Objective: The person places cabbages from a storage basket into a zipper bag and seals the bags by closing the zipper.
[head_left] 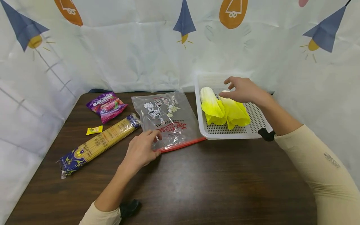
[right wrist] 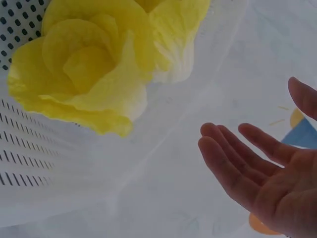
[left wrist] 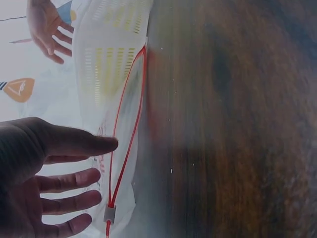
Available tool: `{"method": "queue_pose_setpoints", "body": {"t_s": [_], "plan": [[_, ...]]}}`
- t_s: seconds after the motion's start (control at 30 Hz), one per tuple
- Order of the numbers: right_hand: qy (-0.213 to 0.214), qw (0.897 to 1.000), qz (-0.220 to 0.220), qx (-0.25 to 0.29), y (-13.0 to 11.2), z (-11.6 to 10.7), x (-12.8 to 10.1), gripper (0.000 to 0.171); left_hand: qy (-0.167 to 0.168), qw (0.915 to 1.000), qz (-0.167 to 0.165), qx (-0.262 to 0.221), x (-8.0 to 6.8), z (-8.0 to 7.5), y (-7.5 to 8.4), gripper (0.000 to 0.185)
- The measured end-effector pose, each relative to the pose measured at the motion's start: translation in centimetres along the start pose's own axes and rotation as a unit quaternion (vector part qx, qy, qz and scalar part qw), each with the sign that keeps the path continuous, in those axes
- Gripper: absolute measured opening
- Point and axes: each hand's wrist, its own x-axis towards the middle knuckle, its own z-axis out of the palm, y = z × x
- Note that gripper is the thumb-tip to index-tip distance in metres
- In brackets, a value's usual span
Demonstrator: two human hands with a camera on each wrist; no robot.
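Observation:
A clear zip bag (head_left: 172, 125) with cartoon figures and red lettering lies on the table, its red-edged mouth toward me. In the left wrist view the two red edges (left wrist: 132, 134) stand apart, with a small grey slider (left wrist: 110, 214) near one end. My left hand (head_left: 142, 148) is at the bag's near left corner, fingers loosely bent and nothing gripped. My right hand (head_left: 243, 89) hovers over the white basket (head_left: 222, 136), fingers relaxed and holding nothing. Inside the basket lie two yellow-and-white napa cabbages (head_left: 212, 106), side by side; the right hand overlaps one in the head view.
Left of the bag lies a long pack of spaghetti (head_left: 102, 142). Beyond it are a purple snack packet (head_left: 107, 106) and a small yellow wrapped piece (head_left: 94, 130). A patterned white curtain (head_left: 135, 47) hangs behind the dark wooden table (head_left: 211, 187).

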Motion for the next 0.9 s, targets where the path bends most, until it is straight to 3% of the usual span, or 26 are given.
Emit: {"method": "queue_pose_setpoints", "body": {"t_s": [0.47, 0.73, 0.9], "plan": [[-0.041, 0.999, 0.016, -0.018, -0.3, -1.8, 2.3, 0.075, -0.011, 0.9999, -0.002, 0.005, 0.3, 0.4, 0.1, 0.026], [-0.082, 0.996, 0.022, -0.029, -0.2, -0.7, 4.2, 0.073, 0.005, 0.9995, 0.006, 0.029, 0.2, 0.4, 0.3, 0.030], [-0.107, 0.993, 0.042, -0.018, -0.7, 0.6, 5.5, 0.074, 0.029, 0.9989, -0.012, 0.034, 0.2, 0.3, 0.3, 0.028]]}}
